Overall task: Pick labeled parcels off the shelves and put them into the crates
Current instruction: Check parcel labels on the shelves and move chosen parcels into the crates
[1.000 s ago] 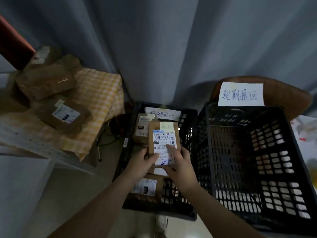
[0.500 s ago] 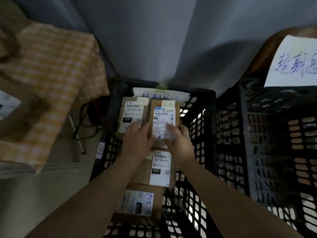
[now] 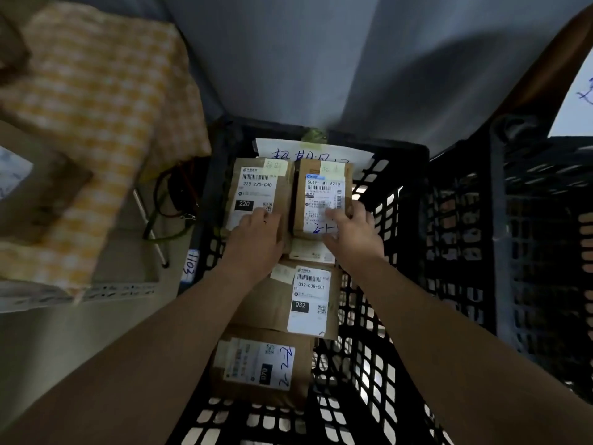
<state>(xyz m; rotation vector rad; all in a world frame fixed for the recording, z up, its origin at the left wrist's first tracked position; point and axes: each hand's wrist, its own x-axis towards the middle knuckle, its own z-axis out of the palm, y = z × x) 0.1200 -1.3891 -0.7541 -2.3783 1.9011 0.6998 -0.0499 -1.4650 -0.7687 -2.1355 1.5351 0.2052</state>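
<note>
At the far end of the black crate (image 3: 401, 200) lies a brown parcel (image 3: 321, 200) labeled 501E, flat against the parcel marked 220 (image 3: 256, 194) on its left. The right hand (image 3: 354, 239) grips its near right corner, thumb on the label, fingers around the edge. The left hand (image 3: 256, 239) rests open and flat at the seam between the two parcels. Nearer lie parcels 032 (image 3: 298, 300) and 070 (image 3: 260, 367).
</note>
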